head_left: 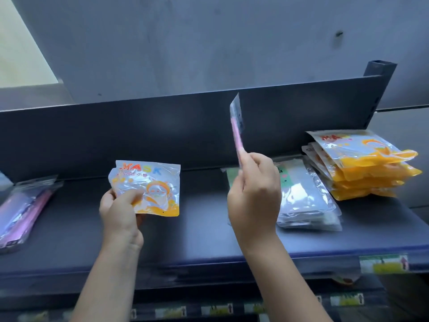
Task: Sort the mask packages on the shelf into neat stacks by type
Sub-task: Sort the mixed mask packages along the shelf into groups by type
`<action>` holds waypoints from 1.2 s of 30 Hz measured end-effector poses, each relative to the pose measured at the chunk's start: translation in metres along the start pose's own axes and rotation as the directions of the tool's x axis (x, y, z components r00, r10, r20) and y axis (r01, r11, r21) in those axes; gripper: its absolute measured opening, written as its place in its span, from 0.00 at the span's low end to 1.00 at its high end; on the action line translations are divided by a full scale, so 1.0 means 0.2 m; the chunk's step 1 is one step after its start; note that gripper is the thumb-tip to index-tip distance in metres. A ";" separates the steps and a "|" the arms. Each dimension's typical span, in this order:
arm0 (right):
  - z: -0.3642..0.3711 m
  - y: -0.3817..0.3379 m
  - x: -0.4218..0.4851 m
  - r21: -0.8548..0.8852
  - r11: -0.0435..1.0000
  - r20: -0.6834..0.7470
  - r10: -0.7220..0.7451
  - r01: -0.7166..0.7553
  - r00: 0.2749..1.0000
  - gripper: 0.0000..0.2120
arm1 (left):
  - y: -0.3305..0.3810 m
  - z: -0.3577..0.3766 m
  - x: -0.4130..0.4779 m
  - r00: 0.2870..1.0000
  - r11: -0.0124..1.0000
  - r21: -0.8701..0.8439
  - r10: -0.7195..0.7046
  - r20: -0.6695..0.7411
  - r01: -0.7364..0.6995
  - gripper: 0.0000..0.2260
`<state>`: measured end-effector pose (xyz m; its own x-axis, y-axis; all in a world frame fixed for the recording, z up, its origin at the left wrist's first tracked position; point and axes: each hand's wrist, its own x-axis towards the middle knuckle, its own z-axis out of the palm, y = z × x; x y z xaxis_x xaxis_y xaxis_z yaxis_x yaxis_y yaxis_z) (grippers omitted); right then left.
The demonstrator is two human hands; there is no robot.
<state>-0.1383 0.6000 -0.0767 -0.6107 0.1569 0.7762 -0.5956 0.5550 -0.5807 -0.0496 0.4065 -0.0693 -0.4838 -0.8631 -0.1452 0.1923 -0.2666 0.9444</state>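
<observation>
Two glossy crinkled pouches (148, 189), shelf (197, 228)

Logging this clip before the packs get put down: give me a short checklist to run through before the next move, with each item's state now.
1. Left hand grips the orange mask pack: ok.
2. Right hand pinches the pink pack, held edge-on: ok.
3. Orange stack at the shelf's right to receive the orange pack: ok, though leaning.
4. Pink pile at the left to receive the pink pack: ok, untidy.
5. Each pack is on the side away from its pile, so arms would cross: not ok.
6. White stack squared: cannot tell.
</observation>
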 end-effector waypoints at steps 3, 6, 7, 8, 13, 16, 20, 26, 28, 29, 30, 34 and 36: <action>0.06 0.09 -0.08 -0.307 0.950 0.354 0.069 0.046 0.933 0.17 | 0.00 0.03 -0.01 1.000 1.000 0.012 0.006 0.012 -0.007 0.21; 0.08 0.14 -0.13 -0.558 0.828 0.692 0.430 0.051 0.580 0.28 | -0.01 0.04 -0.02 0.999 0.999 0.032 0.005 0.035 -0.006 0.20; 0.09 0.16 -0.13 -0.573 0.817 0.718 0.462 0.067 0.520 0.34 | -0.02 0.05 -0.02 0.999 0.999 0.038 0.005 0.037 -0.006 0.20; 0.08 0.16 -0.13 -0.568 0.820 0.723 0.460 0.065 0.516 0.36 | -0.02 0.05 -0.02 0.999 0.999 0.042 0.004 0.039 -0.006 0.20; 0.06 0.17 -0.08 -0.540 0.839 0.697 0.488 -0.062 0.525 0.30 | -0.07 0.08 -0.01 0.999 0.999 0.039 -0.009 0.031 0.008 0.20; 0.05 0.18 -0.08 -0.534 0.844 0.692 0.474 -0.056 0.545 0.23 | -0.09 0.12 -0.02 0.998 0.999 0.046 -0.027 0.051 0.024 0.19; 0.04 0.19 -0.05 -0.546 0.838 0.715 0.459 0.011 0.527 0.23 | -0.10 0.16 -0.01 0.997 0.999 0.040 -0.035 0.071 0.033 0.20; 0.05 0.15 -0.05 -0.543 0.839 0.751 0.482 0.007 0.451 0.33 | -0.11 0.22 0.01 0.994 0.998 0.031 -0.050 0.093 0.048 0.20; 0.05 0.13 -0.06 -0.534 0.845 0.750 0.479 -0.009 0.456 0.29 | -0.12 0.23 0.01 0.995 0.998 0.026 -0.057 0.087 0.055 0.21; 0.06 0.12 -0.06 -0.522 0.853 0.753 0.477 -0.032 0.453 0.26 | -0.13 0.23 0.02 0.995 0.998 0.023 -0.061 0.082 0.059 0.21; 0.06 0.11 -0.05 -0.507 0.860 0.757 0.476 -0.058 0.447 0.24 | -0.13 0.23 0.02 0.995 0.998 0.022 -0.064 0.077 0.063 0.21; 0.04 0.07 -0.02 -0.468 0.858 0.735 0.511 -0.211 0.446 0.15 | -0.14 0.23 0.04 0.995 0.997 0.012 -0.078 0.066 0.077 0.21; 0.02 0.07 0.03 -0.465 0.856 0.704 0.512 -0.226 0.493 0.09 | -0.14 0.23 0.04 0.995 0.997 0.006 -0.079 0.067 0.078 0.20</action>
<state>-0.1515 0.6061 -0.0811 -0.9731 -0.2132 -0.0877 -0.1291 0.8192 -0.5588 -0.0980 0.4259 -0.0841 -0.5534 -0.8088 -0.1988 0.1485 -0.3307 0.9320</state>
